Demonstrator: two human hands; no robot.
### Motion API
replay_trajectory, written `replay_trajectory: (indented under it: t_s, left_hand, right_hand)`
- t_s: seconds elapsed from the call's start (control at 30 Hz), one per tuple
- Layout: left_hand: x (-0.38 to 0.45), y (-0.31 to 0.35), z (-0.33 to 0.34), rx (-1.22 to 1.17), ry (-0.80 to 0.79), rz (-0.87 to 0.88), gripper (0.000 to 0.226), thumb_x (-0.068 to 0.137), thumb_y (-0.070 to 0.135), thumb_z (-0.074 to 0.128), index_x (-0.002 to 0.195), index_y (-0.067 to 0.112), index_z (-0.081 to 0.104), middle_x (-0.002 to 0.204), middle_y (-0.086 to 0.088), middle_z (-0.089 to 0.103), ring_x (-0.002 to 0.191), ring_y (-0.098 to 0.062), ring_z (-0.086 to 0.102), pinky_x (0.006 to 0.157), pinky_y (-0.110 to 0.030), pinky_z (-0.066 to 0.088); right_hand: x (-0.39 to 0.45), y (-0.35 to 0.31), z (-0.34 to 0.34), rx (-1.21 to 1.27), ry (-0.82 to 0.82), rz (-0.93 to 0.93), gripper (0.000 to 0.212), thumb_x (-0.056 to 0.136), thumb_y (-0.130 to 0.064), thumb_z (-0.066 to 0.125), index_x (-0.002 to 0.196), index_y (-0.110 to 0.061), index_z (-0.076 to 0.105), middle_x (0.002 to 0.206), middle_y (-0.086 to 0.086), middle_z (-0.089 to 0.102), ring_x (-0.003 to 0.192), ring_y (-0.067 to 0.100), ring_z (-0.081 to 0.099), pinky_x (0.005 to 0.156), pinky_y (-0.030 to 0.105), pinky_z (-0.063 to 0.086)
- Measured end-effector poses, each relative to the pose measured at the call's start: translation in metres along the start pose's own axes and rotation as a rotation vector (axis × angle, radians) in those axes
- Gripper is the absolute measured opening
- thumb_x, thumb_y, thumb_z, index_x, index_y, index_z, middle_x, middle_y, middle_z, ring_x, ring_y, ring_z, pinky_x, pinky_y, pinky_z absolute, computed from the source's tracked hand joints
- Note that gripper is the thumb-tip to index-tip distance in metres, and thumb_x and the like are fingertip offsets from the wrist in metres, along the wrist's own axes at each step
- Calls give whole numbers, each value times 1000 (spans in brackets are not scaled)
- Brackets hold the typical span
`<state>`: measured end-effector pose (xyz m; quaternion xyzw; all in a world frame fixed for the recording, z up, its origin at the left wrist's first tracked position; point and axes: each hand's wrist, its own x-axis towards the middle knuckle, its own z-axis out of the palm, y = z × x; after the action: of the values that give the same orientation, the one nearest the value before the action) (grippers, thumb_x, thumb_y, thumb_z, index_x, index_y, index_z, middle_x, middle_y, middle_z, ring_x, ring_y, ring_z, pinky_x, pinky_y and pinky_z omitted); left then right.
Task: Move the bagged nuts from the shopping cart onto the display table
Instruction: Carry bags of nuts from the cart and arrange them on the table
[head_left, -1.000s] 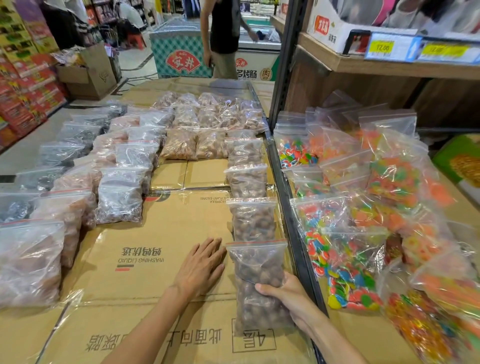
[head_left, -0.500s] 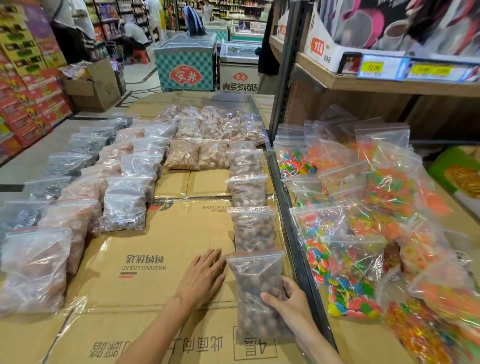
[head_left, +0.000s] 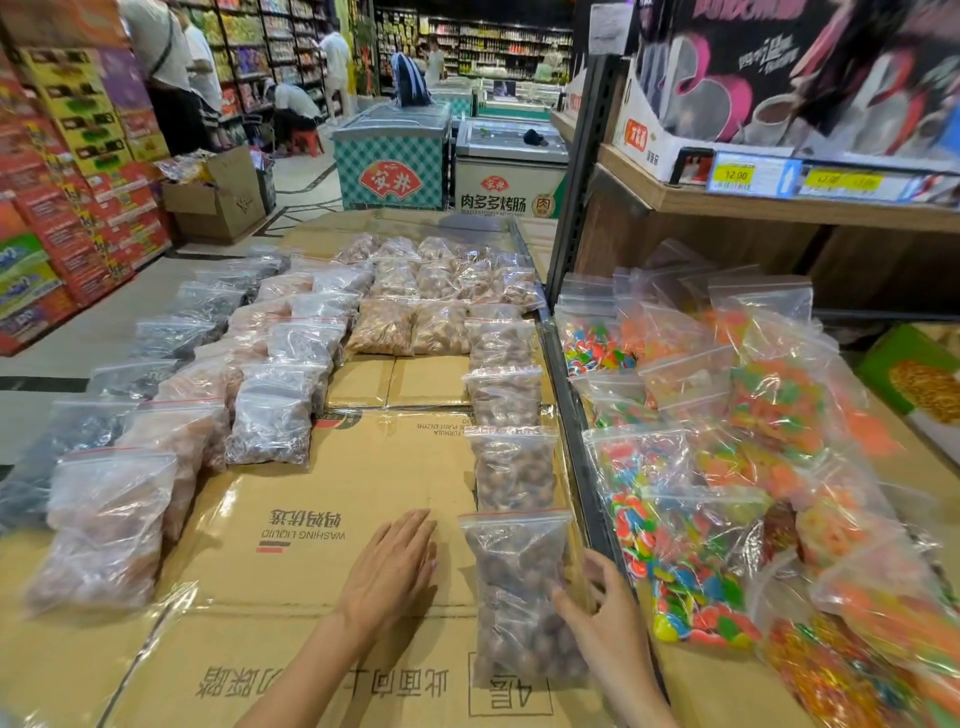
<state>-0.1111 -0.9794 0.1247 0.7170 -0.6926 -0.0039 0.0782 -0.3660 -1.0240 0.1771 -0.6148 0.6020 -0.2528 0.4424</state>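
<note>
the display table (head_left: 332, 525), topped with flattened cardboard, fills the lower centre; freezers (head_left: 392, 156) stand at upper centre. the bag of nuts (head_left: 519, 592) lies at lower centre. the left hand (head_left: 389, 571) rests flat and released on cardboard; the right hand (head_left: 605, 608) touches the bag's edge with relaxed fingers.

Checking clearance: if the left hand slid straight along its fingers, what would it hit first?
Bare cardboard ahead of the left hand; the line runs between the bag columns, first reaching the nut bags at the far end. Depth is uncertain.

Right hand (head_left: 605, 618) no longer grips near bag of nuts (head_left: 519, 592); fingers now loose, only fingertips (head_left: 563, 597) touching bag's right edge. Bag lies flat on cardboard table top (head_left: 311, 525). Camera tilted up, revealing farther aisle.
</note>
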Motion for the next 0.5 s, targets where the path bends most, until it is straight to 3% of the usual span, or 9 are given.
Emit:
replay_trajectory:
  t_s: [0.13, 0.27, 0.4, 0.5]
  left_hand:
    - [-18, -6, -44, 71, 161, -77, 68, 100, 43, 8, 118, 10, 65, 123, -5, 64, 112, -19, 62, 100, -31, 31]
    - [-61, -12, -98, 150, 287, -210, 61, 101, 41, 15, 120, 7, 62, 125, -9, 62, 114, -24, 60, 102, -35, 33]
    - [-134, -20, -143, 284, 422, -378, 47, 94, 34, 36, 122, 4, 60, 123, -13, 63, 113, -28, 60, 100, -41, 38]
    - [-204, -31, -167, 385, 434, -542, 44, 90, 30, 41, 122, 4, 56, 120, -16, 64, 111, -30, 62, 94, -43, 49]
  right_hand:
    - [-3, -40, -5, -165, -4, -413, 39, 93, -23, 56, 132, -25, 47, 131, -13, 45, 121, 1, 37, 103, 20, 30]
    - [4, -91, 26, -346, -123, -830, 42, 94, -35, 40, 128, -16, 54, 129, -12, 47, 126, -2, 31, 111, 26, 24]
    - [-10, -137, 85, -450, -268, -1184, 41, 93, -32, 38, 119, -9, 61, 125, 6, 62, 122, 19, 49, 106, 33, 31]
    - [-52, -169, 131, -455, -369, -1394, 43, 93, -30, 39, 119, -6, 63, 124, 10, 64, 119, 27, 57, 104, 36, 30]
